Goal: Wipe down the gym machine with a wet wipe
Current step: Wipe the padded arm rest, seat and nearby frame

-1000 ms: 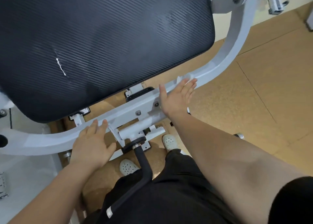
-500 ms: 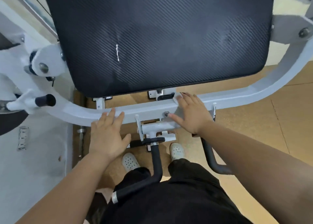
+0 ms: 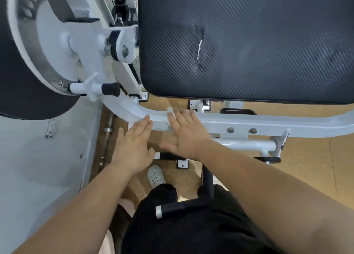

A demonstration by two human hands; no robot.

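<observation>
Tan, cork-speckled floor (image 3: 306, 169), crossed by thin dark seams on the right. At the left, lying flat on it, a slim metal bar (image 3: 107, 136) with a knurled end, running away from the viewer just beside a pale grey panel (image 3: 38, 167); unclear whether that panel rests on the floor or stands over it. Near the middle, one white perforated clog (image 3: 155, 176), sole down, toe pointing forward. Just to its right, a small white foot plate (image 3: 182, 164) of the gym machine (image 3: 249, 120), bolted flat. Farther forward, under the edge of the black pad, two more such plates (image 3: 193, 104), well apart.
</observation>
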